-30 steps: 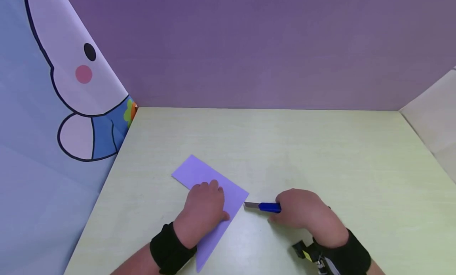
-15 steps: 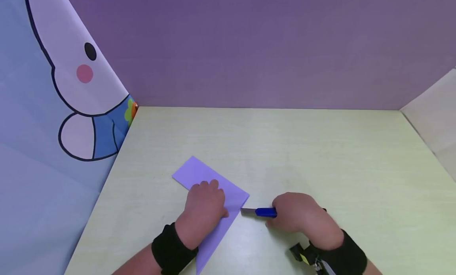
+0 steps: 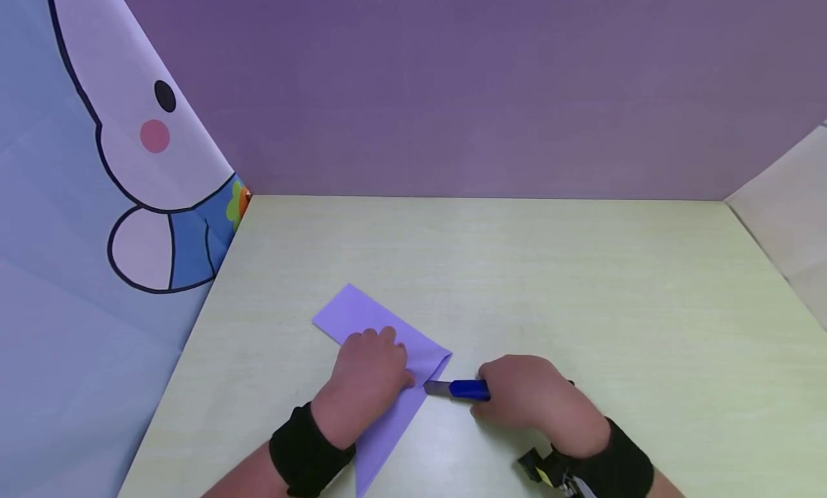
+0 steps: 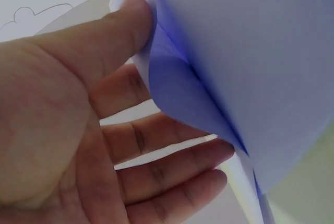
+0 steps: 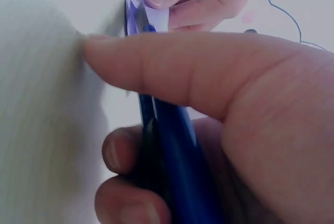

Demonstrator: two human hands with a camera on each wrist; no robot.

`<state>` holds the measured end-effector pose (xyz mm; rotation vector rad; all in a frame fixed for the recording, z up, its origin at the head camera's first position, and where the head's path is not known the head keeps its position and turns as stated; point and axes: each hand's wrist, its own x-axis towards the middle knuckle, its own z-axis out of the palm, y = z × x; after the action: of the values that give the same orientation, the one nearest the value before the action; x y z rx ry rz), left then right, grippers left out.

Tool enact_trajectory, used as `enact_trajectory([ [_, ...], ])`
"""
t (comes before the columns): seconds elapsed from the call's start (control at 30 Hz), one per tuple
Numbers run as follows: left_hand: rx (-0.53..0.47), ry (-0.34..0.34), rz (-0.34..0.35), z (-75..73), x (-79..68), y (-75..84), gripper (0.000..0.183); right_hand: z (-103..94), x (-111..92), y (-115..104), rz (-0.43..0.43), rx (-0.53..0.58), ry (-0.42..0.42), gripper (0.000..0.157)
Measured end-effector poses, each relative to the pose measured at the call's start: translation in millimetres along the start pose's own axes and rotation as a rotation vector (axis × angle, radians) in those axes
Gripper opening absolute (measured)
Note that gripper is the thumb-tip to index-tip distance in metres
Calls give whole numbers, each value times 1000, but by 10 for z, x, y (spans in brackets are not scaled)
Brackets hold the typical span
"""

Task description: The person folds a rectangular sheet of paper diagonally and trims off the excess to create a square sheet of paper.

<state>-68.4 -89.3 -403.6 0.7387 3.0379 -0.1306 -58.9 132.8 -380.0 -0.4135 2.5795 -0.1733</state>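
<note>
A folded sheet of purple paper point(image 3: 368, 315) shows in front of my left hand point(image 3: 365, 379), which holds it between thumb and fingers. In the left wrist view the thumb lies at the edge of the paper point(image 4: 282, 67), several fingers pass behind it, and its layers gape apart. My right hand point(image 3: 526, 394) grips a utility knife point(image 3: 470, 390) by its blue handle. The blade point(image 3: 437, 388) points left and its tip overlaps the paper's right edge, just beside the left thumb. In the right wrist view the fingers wrap the knife handle point(image 5: 180, 156), and the thumb lies across it.
A pale wood-grain table point(image 3: 549, 268) spreads beneath both hands. A purple wall point(image 3: 478, 89) rises behind it, a cartoon-printed sheet point(image 3: 129, 247) at the left and a white panel point(image 3: 788, 218) at the right. Each wrist wears a black band point(image 3: 310, 448).
My right hand has moved left and slightly toward me, bringing the blade from beside the paper's edge to overlap it. The paper's right corner now shows parted layers. The left hand stays nearly still.
</note>
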Motion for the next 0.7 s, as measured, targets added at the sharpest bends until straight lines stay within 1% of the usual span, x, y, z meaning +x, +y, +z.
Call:
enact_trajectory([
  [0.13,-5,-16,23,-3,-17,-25,39,31,26,1,26,20,12,28],
  [0.3,-19,-51,25,-1,-22,-30,39,42,54,40,90,44,26,32],
  [0.4,-9,-56,23,-2,-27,-23,40,56,83,58,102,64,44,34],
  [0.53,18,-66,30,-9,-39,-13,45,102,138,61,76,89,65,35],
  [0.6,21,-77,38,-13,-47,-9,52,118,152,59,49,89,77,32],
  [0.7,-31,-107,49,-18,-57,15,62,120,155,53,7,77,96,26],
])
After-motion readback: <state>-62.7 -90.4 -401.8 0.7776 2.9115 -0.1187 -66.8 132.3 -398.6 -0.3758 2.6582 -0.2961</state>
